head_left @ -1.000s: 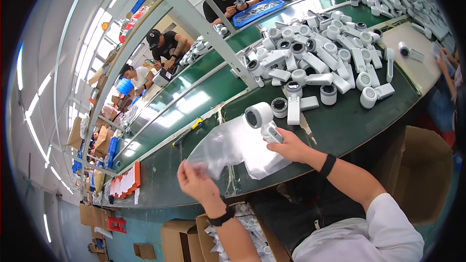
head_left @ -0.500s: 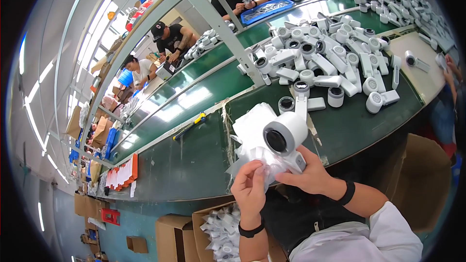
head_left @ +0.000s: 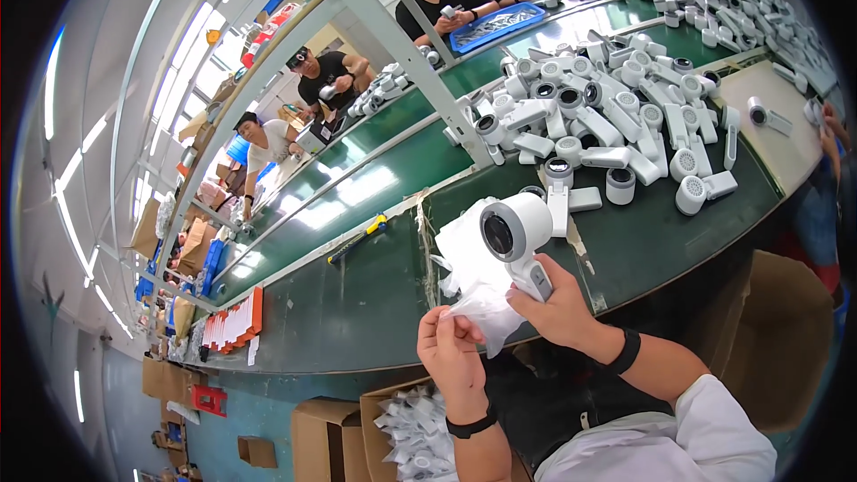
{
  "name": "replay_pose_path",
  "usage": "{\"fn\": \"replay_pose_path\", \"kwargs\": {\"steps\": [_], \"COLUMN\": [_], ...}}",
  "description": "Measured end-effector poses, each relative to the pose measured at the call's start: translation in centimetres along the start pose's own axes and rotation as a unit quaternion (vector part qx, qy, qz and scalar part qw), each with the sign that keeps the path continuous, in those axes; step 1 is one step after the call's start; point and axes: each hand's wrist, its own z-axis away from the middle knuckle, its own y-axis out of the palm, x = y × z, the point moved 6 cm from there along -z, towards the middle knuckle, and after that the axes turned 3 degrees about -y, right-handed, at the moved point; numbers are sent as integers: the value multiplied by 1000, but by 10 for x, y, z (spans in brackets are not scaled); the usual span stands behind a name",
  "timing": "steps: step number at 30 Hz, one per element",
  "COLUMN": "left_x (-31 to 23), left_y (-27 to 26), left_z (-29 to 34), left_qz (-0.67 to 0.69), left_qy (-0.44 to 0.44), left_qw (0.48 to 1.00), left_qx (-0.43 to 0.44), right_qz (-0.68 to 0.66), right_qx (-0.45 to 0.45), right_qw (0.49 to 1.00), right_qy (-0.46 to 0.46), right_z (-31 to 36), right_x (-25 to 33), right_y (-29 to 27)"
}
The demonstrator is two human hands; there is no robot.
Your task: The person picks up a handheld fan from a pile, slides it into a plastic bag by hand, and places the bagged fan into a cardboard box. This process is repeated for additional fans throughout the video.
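Observation:
In my right hand [head_left: 561, 311] is a white handheld fan [head_left: 532, 217], gripped by its short grey-white handle, its round dark face turned to the left. My left hand [head_left: 453, 353] pinches the edge of a thin clear plastic bag [head_left: 495, 317], which hangs between both hands below the fan. The fan is outside the bag; its head stands clear above it. Behind the fan, a stack of white plastic bags [head_left: 457, 245] lies on the green table [head_left: 348, 303]. More white fans [head_left: 616, 116] are heaped beyond it, some close by.
An open carton [head_left: 370, 411] of bagged fans [head_left: 418, 433] stands below on my left; a large carton [head_left: 777, 339] is at right. A yellow-black cutter [head_left: 357, 239] and an orange tray [head_left: 237, 319] lie on the table. A metal post [head_left: 420, 62] rises ahead; co-workers sit across.
The fan has moved up and away from the bag, tilting more upright. My left hand has shifted slightly left and down, and the bag hangs more open and spread. Co-workers across have changed posture.

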Motion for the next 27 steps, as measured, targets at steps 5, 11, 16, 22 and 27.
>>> {"fn": "replay_pose_path", "kwargs": {"steps": [5,11,16,22,27], "left_x": [-4,11,21,26,30], "left_y": [2,2,-2,1,5], "left_z": [0,-5,-17,-23,-27], "left_qz": [1,145,77,53,82], "left_qy": [-36,-93,-20,-25,-58], "left_qw": [997,984,992,997,992], "left_qx": [-74,-47,-98,-45,-74], "right_qz": [16,24,-4,13,37], "right_qx": [-34,-43,-64,-51,-48], "right_qw": [999,999,998,998,998], "right_qy": [-11,-6,7,-32,-19], "right_z": [-3,-1,-2,1,-7], "right_x": [0,-14,-18,-16,-21], "right_y": [-1,6,8,5,2]}}
